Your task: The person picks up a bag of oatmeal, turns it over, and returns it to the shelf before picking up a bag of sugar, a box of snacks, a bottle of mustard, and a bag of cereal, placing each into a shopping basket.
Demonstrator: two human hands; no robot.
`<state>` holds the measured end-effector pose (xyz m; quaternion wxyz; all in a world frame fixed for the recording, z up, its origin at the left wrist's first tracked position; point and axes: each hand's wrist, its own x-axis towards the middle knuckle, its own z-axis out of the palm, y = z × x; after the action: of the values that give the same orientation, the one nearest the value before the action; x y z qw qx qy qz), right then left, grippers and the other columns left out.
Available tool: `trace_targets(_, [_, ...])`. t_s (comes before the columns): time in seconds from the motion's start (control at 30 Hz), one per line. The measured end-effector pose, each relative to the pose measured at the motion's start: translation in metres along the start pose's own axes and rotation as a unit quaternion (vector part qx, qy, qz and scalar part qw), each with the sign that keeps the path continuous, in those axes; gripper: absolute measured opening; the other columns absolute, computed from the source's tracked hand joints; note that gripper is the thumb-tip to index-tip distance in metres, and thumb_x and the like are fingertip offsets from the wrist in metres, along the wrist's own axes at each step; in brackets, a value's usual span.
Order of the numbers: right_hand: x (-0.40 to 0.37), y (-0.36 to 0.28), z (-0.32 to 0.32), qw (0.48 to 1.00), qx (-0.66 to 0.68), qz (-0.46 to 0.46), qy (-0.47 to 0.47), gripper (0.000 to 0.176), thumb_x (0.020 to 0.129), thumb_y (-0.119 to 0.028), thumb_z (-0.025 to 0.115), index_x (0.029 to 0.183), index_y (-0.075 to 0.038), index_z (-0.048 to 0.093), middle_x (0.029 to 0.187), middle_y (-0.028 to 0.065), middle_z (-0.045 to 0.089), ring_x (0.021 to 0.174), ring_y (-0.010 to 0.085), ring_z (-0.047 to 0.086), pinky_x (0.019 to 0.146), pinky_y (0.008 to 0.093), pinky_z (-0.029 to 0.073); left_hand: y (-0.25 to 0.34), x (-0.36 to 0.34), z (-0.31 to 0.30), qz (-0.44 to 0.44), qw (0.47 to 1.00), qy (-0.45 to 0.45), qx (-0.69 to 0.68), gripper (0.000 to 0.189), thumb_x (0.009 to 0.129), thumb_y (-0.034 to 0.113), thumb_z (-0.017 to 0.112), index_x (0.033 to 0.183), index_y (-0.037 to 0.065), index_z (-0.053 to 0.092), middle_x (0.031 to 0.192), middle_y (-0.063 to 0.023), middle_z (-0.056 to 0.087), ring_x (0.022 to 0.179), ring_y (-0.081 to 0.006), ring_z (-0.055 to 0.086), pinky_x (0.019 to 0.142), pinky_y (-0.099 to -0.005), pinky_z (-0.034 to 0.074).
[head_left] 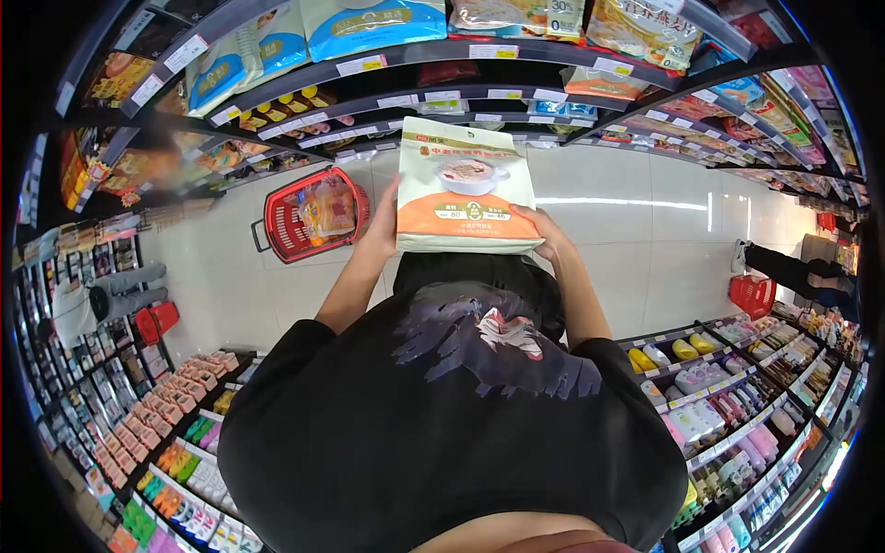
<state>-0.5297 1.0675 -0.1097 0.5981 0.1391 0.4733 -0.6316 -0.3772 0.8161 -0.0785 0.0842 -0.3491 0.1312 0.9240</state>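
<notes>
The left hand (381, 229) is pressed to the lower left edge of the pouch (467, 184), with its fingers hidden behind. The right hand (544, 235) is closed on the lower right corner, fingers seen over the front. The pouch is held upright by both, face to the camera, approx. mid-view, above the floor and clear of the racks at the sides. Its top edge is seen against the lowest shelf (442, 118) ahead; contact can't be told. Just left of the left hand, a red basket (277, 221) w/ packets inside is set on the white floor (627, 240). Open floor is seen right of the pouch, between the shelf rows. Well apart at right, another person (793, 270) is bent beside a second red basket (754, 295). At far left, a third person (101, 300) is seen by the racks. Both forearms are raised fwd from the black shirt (442, 433), elbows bent, wrists close to the pouch's sides.
</notes>
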Motion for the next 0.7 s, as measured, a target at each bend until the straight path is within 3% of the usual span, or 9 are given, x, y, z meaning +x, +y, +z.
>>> trace_targets(0.07, [-0.01,-0.004,-0.016,0.998,-0.048,-0.033,0.007,0.053,0.076,-0.023,0.064,0.112,0.01,0.043,0.106,0.0178,0.055,0.092,0.0217,0.058,0.079,0.0312,0.048,-0.017,0.012,-0.004,0.035,0.991,0.039,0.123,0.065,0.081,0.053,0.046,0.124,0.005,0.04,0.124,-0.0105,0.047,0.109,-0.0227,0.049,0.091,-0.0361,0.039])
trace_targets(0.1, [-0.015,-0.003,-0.027,0.998,-0.048,-0.029,0.005,0.053,0.076,-0.023,0.064,0.112,0.01,0.043,0.106,0.0178,0.055,0.092,0.0217,0.058,0.079,0.0312,0.048,-0.027,0.015,0.0,0.036,0.991,0.044,0.121,0.065,0.081,0.053,0.046,0.124,0.005,0.04,0.124,-0.0105,0.047,0.109,-0.0227,0.049,0.091,-0.0361,0.039])
trace_targets(0.17, [-0.017,-0.008,-0.048,0.991,-0.101,-0.062,0.063,0.052,0.076,-0.023,0.064,0.11,0.011,0.044,0.105,0.0175,0.056,0.091,0.021,0.058,0.078,0.03,0.048,-0.043,0.024,0.01,-0.008,0.947,0.058,0.316,0.062,0.079,0.042,0.057,0.124,0.003,0.04,0.121,-0.0099,0.049,0.107,-0.0195,0.051,0.087,-0.0328,0.042])
trace_targets(0.27, [-0.022,-0.017,-0.086,0.995,-0.082,-0.027,0.041,0.052,0.076,-0.025,0.063,0.11,0.011,0.045,0.104,0.0172,0.056,0.091,0.0207,0.059,0.078,0.0295,0.048,-0.069,0.026,0.04,-0.003,0.924,0.06,0.377,0.058,0.076,0.03,0.064,0.121,0.0,0.041,0.115,-0.0103,0.052,0.102,-0.0179,0.053,0.085,-0.0314,0.044])
trace_targets(0.3, [-0.028,-0.02,-0.091,0.995,-0.084,-0.035,0.027,0.053,0.077,-0.026,0.062,0.109,0.012,0.046,0.104,0.0173,0.056,0.09,0.0207,0.059,0.077,0.0296,0.048,-0.076,0.028,0.048,0.006,0.936,0.058,0.347,0.06,0.073,0.022,0.069,0.121,-0.001,0.04,0.114,-0.0121,0.052,0.102,-0.0185,0.053,0.086,-0.031,0.044])
trace_targets(0.4, [-0.037,-0.025,-0.113,0.995,-0.083,-0.033,0.033,0.051,0.077,-0.028,0.062,0.109,0.01,0.047,0.104,0.0175,0.057,0.09,0.0204,0.059,0.076,0.0302,0.048,-0.096,0.041,0.057,0.041,0.933,0.047,0.356,0.06,0.071,0.018,0.07,0.119,-0.003,0.041,0.112,-0.0127,0.053,0.102,-0.0193,0.054,0.086,-0.0315,0.044])
trace_targets(0.57, [-0.036,-0.024,-0.14,1.0,-0.022,-0.001,0.009,0.045,0.081,-0.029,0.058,0.109,0.004,0.05,0.105,0.0138,0.058,0.089,0.0183,0.059,0.079,0.0286,0.047,-0.104,0.065,0.064,-0.033,0.925,0.075,0.37,0.066,0.071,0.022,0.07,0.122,-0.004,0.037,0.116,-0.0135,0.05,0.106,-0.0192,0.051,0.086,-0.0307,0.043])
trace_targets(0.7, [-0.028,-0.022,-0.154,0.999,-0.04,-0.025,0.014,0.045,0.081,-0.029,0.058,0.108,0.005,0.05,0.104,0.014,0.058,0.089,0.0181,0.059,0.078,0.0283,0.047,-0.105,0.065,0.079,0.003,0.927,0.052,0.373,0.065,0.072,0.023,0.07,0.122,-0.004,0.038,0.116,-0.0134,0.05,0.106,-0.0192,0.051,0.087,-0.0305,0.043])
